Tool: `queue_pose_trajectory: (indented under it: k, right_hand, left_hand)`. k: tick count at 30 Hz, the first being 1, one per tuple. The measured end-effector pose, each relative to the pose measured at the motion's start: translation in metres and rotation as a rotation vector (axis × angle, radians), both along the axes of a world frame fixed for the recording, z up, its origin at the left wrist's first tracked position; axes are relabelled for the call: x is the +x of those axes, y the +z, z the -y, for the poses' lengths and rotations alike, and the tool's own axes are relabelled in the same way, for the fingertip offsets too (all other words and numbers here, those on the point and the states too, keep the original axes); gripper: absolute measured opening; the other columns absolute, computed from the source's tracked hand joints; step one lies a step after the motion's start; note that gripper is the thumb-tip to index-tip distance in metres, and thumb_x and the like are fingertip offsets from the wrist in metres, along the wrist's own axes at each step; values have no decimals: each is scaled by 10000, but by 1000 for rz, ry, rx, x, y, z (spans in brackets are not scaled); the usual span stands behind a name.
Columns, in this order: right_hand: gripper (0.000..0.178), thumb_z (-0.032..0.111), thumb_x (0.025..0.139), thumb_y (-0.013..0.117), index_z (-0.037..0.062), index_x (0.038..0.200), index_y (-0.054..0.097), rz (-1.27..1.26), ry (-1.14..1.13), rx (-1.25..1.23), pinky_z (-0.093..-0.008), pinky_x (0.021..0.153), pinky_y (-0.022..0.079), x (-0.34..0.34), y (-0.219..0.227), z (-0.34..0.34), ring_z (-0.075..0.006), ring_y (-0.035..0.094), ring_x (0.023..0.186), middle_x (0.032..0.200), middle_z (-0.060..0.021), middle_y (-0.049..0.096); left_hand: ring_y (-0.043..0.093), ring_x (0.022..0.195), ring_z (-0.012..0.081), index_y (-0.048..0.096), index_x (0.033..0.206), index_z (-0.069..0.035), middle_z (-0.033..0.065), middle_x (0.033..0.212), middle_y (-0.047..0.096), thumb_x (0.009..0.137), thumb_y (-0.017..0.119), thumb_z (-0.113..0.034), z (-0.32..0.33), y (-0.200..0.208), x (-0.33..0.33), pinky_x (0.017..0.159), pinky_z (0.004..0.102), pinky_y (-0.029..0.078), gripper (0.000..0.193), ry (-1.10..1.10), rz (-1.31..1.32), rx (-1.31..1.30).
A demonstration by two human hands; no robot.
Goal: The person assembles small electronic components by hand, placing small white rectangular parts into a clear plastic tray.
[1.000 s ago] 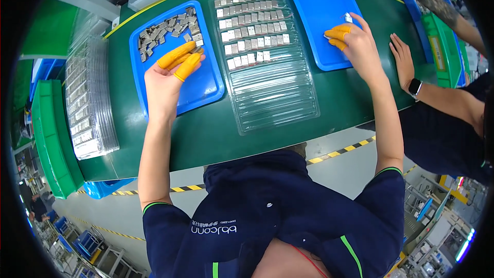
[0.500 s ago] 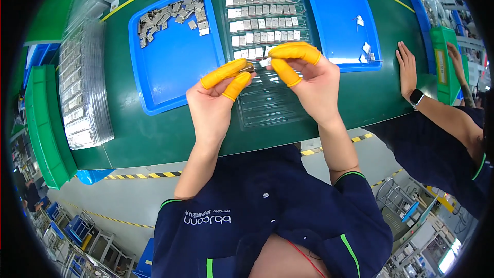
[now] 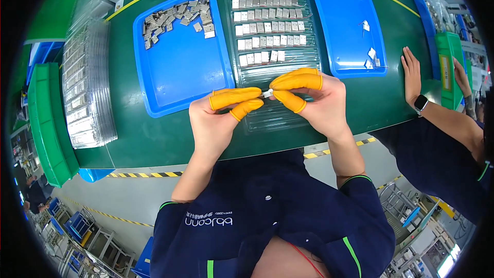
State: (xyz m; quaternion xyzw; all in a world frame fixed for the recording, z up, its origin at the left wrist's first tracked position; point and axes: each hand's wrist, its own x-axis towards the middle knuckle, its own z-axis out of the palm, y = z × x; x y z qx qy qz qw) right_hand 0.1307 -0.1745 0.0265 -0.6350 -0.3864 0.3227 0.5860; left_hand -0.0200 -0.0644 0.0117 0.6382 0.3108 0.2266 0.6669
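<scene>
Left hand (image 3: 218, 118) and right hand (image 3: 314, 100) pinch one small silver metal part (image 3: 267, 93) between orange-capped fingertips. Clear ribbed plastic tray (image 3: 288, 74): far rows filled, near rows unfilled. Loose parts remain in left blue tray (image 3: 180, 72).

I see one small silvery metal piece (image 3: 267, 93); pinched level between orange-capped fingertips above the clear slotted tray (image 3: 267, 69).

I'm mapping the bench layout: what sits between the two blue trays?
In the head view, the clear compartment tray with rows of small grey parts lies between the left blue tray and the right blue tray.
</scene>
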Motion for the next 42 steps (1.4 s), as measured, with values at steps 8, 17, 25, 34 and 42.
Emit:
queue_pose_trajectory:
  k: [8, 17, 25, 34, 42]
  right_hand:
    - [289, -22, 603, 760, -47, 872, 657, -285, 63, 1, -290, 708, 512, -21, 0, 31, -204, 614, 834, 895, -149, 637]
    - [205, 2, 657, 735, -11, 854, 682, -269, 145, -34, -291, 766, 477, -33, 11, 51, -185, 605, 825, 855, -104, 650]
    - [154, 44, 692, 695, 39, 845, 678, 433, -240, 7, -310, 756, 483, -11, 0, 26, -215, 618, 824, 840, -71, 661]
    - [75, 84, 630, 615, 61, 699, 633, 1400, -184, 118, -369, 871, 447, 41, -37, -6, -171, 579, 766, 792, -40, 617]
    - [97, 85, 626, 634, 65, 715, 668, 1323, -206, 59, -375, 887, 426, 40, -41, -6, -179, 572, 829, 807, -41, 617]
  left_hand:
    - [641, 681, 156, 695, 799, -1, 98, 777, 679, 634, 729, -1, 0, 14, -18, 631, 245, 504, 169, -294, 14, 111]
    - [636, 697, 157, 685, 803, 32, 118, 796, 667, 631, 745, 42, 21, 14, -24, 653, 245, 508, 183, -341, 51, -346]
    - [600, 967, 224, 525, 1144, 41, 152, 1087, 586, 779, 618, 43, 33, 13, 2, 862, 305, 475, 377, -53, 180, -198]
    - [575, 996, 178, 649, 975, -11, 101, 1040, 632, 777, 615, 14, -36, -1, -36, 903, 293, 407, 202, 242, -174, 472]
    - [595, 861, 251, 681, 921, -75, 122, 904, 646, 756, 651, -124, -127, 1, -28, 921, 350, 382, 175, 165, -420, 865]
